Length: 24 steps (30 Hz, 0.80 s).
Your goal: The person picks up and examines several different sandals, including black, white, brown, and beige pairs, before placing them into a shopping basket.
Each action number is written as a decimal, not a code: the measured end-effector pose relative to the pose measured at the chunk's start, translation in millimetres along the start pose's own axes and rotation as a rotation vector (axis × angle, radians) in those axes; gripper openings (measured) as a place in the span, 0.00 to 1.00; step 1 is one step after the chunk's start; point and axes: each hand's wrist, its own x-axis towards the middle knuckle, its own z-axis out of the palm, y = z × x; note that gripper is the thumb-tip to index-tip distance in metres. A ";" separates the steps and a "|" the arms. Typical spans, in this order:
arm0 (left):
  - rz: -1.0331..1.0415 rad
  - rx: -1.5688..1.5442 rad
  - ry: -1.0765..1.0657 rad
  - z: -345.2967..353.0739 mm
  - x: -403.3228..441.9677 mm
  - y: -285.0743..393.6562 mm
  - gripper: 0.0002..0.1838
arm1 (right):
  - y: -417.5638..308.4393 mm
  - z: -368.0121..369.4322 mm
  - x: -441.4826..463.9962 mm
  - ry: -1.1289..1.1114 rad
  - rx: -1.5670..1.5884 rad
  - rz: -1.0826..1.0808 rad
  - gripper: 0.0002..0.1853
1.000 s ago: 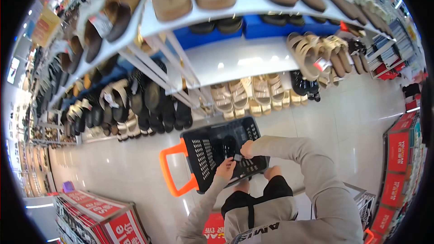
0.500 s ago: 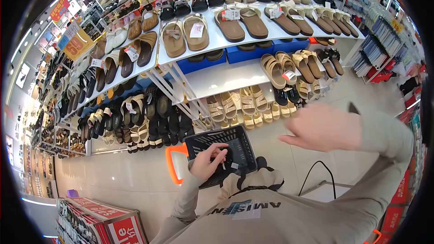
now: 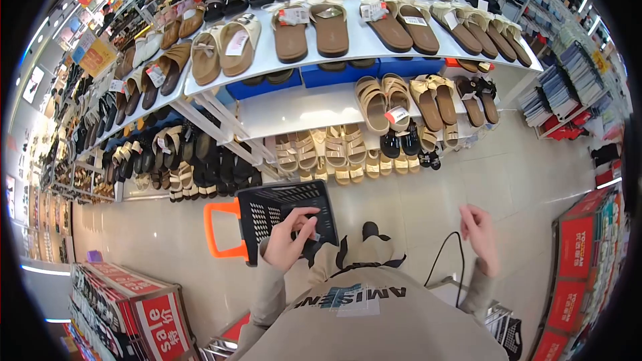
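Observation:
My left hand (image 3: 286,239) is closed, thumb and fingertips together, above the black shopping basket (image 3: 321,190). A dark item with a small pale tag (image 3: 316,235) shows just under its fingers; what it is I cannot make out. The basket has slotted walls and a raised orange handle (image 3: 208,230), and it stands on the floor to the left of my feet. My right hand (image 3: 480,237) is off to the right in the air, fingers loosely extended and slightly bent, with nothing visible in it. A thin black cord or loop (image 3: 438,257) lies close to its left.
Ahead, a white shelf (image 3: 281,110) carries rows of tagged sandals (image 3: 332,30), with more pairs (image 3: 348,146) below. A red sale stand (image 3: 160,327) is at lower left. Boxed shelving with red panels (image 3: 574,254) stands at right, and a hanging-goods rack (image 3: 552,97) behind.
My right hand has swung from raised and blurred in front of the shelf down to my right side. My left hand stays over the basket. The view has shifted, so shelf and basket sit farther left.

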 end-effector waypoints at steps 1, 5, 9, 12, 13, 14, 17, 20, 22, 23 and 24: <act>-0.013 -0.136 -0.031 18.1 9.9 1.3 0.12 | 9.6 -3.5 16.3 -0.019 -0.006 0.006 0.20; -0.027 -0.303 -0.047 83.3 39.9 -1.9 0.12 | 16.6 -6.5 82.1 -0.224 -0.078 -0.083 0.21; -0.023 -0.392 -0.030 119.8 62.0 8.9 0.12 | 5.8 -0.4 131.0 -0.370 -0.375 -0.423 0.23; -0.013 -0.365 0.064 134.9 77.3 14.9 0.12 | -5.3 12.2 157.2 -0.491 -0.338 -0.460 0.24; -0.001 -0.374 0.098 139.8 83.7 13.4 0.12 | 1.9 18.7 169.9 -0.505 -0.333 -0.490 0.24; -0.011 -0.382 0.145 144.6 91.3 10.8 0.12 | 13.4 26.5 184.6 -0.518 -0.332 -0.518 0.24; 0.039 -0.399 0.248 160.9 125.6 -21.3 0.13 | 33.5 37.8 215.5 -0.555 -0.504 -0.557 0.24; 0.077 -0.405 0.304 183.3 163.5 -74.1 0.13 | 59.8 47.2 242.7 -0.514 -0.675 -0.571 0.23; 0.201 -0.369 0.413 189.8 182.5 -79.1 0.13 | 76.6 53.5 257.8 -0.198 -0.682 -0.677 0.24; 0.164 -0.401 0.381 189.9 186.5 -80.4 0.14 | 84.7 57.8 259.3 -0.206 -0.676 -0.690 0.24; 0.166 -0.396 0.395 192.3 190.0 -86.3 0.14 | 91.7 58.7 254.5 -0.085 -0.399 -0.531 0.25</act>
